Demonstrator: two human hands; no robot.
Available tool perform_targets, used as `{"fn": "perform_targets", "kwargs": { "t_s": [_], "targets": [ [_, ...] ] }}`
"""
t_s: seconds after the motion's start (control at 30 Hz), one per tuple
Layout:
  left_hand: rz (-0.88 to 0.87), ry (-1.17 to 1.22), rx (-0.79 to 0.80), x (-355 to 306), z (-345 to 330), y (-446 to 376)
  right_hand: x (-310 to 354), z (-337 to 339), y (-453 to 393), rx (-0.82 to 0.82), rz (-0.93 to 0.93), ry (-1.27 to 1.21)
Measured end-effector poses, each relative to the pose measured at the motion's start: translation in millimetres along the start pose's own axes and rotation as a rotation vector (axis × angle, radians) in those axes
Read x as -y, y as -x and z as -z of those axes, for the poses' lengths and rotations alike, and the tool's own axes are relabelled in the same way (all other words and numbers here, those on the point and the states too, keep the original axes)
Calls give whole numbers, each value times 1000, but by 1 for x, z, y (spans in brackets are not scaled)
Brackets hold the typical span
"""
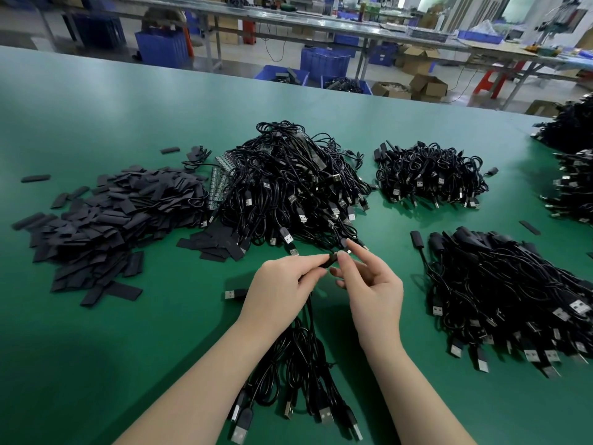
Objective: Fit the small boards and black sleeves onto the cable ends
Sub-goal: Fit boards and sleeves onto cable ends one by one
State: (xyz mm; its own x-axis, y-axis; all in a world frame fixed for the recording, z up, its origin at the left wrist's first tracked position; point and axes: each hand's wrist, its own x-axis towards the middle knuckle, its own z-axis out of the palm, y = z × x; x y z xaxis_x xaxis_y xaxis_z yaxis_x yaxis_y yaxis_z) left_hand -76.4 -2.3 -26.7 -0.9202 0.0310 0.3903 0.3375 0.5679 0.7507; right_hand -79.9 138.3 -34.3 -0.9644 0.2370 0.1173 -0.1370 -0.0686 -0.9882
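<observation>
Item: loose USB cables point(298, 374), at 6 o'clock on green table point(96, 348), running under both forearms. Left hand point(282, 284) and right hand point(369, 284), centre: fingertips of each pinch one black sleeve point(332, 260) between them. Sleeve heap point(106, 213), 9 o'clock. Small boards point(219, 181), 11 o'clock, beside central cable pile point(295, 184). Further cable piles: 1 o'clock point(430, 175) and 3 o'clock point(513, 290).
</observation>
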Motion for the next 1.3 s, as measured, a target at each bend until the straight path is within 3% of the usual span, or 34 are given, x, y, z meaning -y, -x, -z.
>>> {"fn": "perform_targets", "kwargs": {
  "t_s": [0.67, 0.9, 1.3],
  "targets": [
    [22, 23, 55, 2, -5, 1, 7, 1, -2, 11, -40, -72],
    [117, 33, 5, 5, -4, -1, 5, -1, -2, 65, -35, -114],
    [83, 50, -32, 11, -3, -1, 6, 3, 3, 93, 40, 45]
  ]
}}
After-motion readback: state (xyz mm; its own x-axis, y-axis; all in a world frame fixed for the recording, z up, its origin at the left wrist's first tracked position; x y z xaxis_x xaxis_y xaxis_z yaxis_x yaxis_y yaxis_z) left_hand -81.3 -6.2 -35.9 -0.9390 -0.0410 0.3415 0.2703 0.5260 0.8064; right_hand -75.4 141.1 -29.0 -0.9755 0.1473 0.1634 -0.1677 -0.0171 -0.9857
